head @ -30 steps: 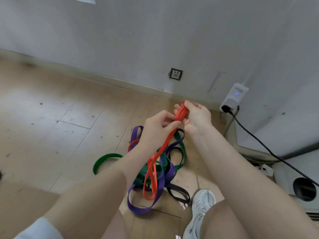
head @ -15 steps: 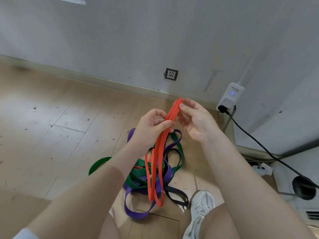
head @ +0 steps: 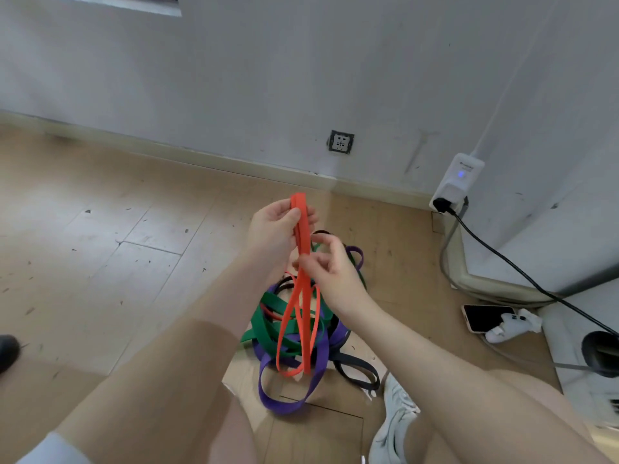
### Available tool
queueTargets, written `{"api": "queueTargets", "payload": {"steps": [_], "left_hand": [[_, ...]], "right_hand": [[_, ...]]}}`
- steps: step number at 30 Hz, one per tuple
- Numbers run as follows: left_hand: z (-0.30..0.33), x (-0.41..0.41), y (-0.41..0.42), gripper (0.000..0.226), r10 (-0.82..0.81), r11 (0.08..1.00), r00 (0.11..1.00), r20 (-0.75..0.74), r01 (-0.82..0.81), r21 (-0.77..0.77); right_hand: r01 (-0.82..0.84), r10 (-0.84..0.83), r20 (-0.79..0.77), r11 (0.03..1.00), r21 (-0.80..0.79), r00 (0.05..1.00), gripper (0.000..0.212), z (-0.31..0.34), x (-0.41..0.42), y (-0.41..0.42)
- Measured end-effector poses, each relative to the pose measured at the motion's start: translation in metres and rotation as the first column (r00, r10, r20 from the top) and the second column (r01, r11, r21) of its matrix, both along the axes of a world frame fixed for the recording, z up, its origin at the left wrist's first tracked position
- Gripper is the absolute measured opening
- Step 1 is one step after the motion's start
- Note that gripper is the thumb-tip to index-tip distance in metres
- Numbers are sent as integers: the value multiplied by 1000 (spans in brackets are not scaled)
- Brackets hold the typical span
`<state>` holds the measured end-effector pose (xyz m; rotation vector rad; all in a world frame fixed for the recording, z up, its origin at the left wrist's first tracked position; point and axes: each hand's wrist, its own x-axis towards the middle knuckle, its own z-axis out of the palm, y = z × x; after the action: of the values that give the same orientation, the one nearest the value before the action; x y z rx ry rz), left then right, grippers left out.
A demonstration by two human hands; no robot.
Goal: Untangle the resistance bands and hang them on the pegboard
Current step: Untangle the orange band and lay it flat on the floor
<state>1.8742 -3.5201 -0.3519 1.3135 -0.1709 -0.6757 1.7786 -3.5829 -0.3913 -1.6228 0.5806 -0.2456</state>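
The left hand pinches the orange resistance band at its top fold; the right hand pinches it lower. Its flat loops dangle twisted toward six o'clock over the tangled pile of green, purple and black bands.

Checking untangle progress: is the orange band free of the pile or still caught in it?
Cannot tell. The left hand holds the orange band up; its loops hang over the green band and purple band.

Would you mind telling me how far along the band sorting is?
Done: nothing hung; no pegboard in view. In hand: the left hand and right hand hold up the orange band. Left: green band, purple band and black band lie tangled.
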Motion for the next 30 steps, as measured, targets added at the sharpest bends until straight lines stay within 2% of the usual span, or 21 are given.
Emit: {"api": "queueTargets", "payload": {"steps": [2, 4, 6, 8, 10, 11, 12, 13, 14, 15, 16, 17, 19, 23, 27, 30], "left_hand": [[3, -1, 5, 19, 55, 997, 998, -40, -57, -49], [2, 2, 8, 21, 128, 988, 988, -89, -135, -74], [-1, 5, 13, 24, 170, 984, 974, -148, -176, -29], [-4, 9, 21, 16, 113, 991, 984, -141, -101, 90], [-3, 10, 29, 23, -22, 959, 999, -46, 34, 281], [-2, 11, 33, 29, -87, 914, 993, 79, 49, 402], [-2, 12, 35, 33, -147, 856, 954, 260, -9, 518], [-1, 11, 36, 32, -196, 810, 872, 448, -114, 576], [3, 8, 36, 27, -213, 815, 777, 592, -193, 546], [9, 2, 36, 18, -233, 860, 720, 653, -161, 484], [13, -5, 36, 14, -277, 903, 693, 666, -48, 426], [15, -12, 34, 20, -345, 913, 663, 664, 75, 400], [16, -20, 33, 28, -453, 885, 608, 653, 220, 410], [17, -19, 36, 21, -434, 897, 688, 581, 274, 346], [16, -27, 33, 16, -435, 893, 619, 655, 204, 400], [18, -33, 32, 18, -415, 905, 636, 651, 214, 367]], "right_hand": [[-27, 28, 0, 978, -209, 1000, 43, -3, -3, 6], [33, -19, 44, 938, -344, 999, 37, 3, -5, 4], [66, -31, 81, 874, -482, 996, 23, 14, -6, -5], [32, 16, 75, 804, -594, 997, 13, 27, -7, -18], [-6, 53, 63, 810, -586, 997, 11, 43, -8, -33], [-25, 69, 59, 833, -552, 996, 12, 50, -9, -39], [-54, 94, 51, 856, -515, 994, 14, 57, -10, -44], [-91, 126, 43, 874, -477, 991, 16, 63, -11, -47], [-130, 162, 36, 889, -439, 986, 17, 68, -12, -49], [-157, 187, 36, 902, -403, 982, 19, 71, -13, -49], [-171, 198, 36, 910, -377, 979, 20, 74, -14, -49], [-174, 200, 30, 910, -376, 979, 20, 75, -14, -48], [-184, 199, -8, 888, -422, 980, 20, 78, -16, -48], [-167, 173, -23, 892, -421, 985, 19, 79, -25, -51], [-138, 160, 11, 886, -443, 987, 25, 76, -32, -53], [-142, 168, 22, 890, -433, 986, 24, 72, -38, -54]]}}
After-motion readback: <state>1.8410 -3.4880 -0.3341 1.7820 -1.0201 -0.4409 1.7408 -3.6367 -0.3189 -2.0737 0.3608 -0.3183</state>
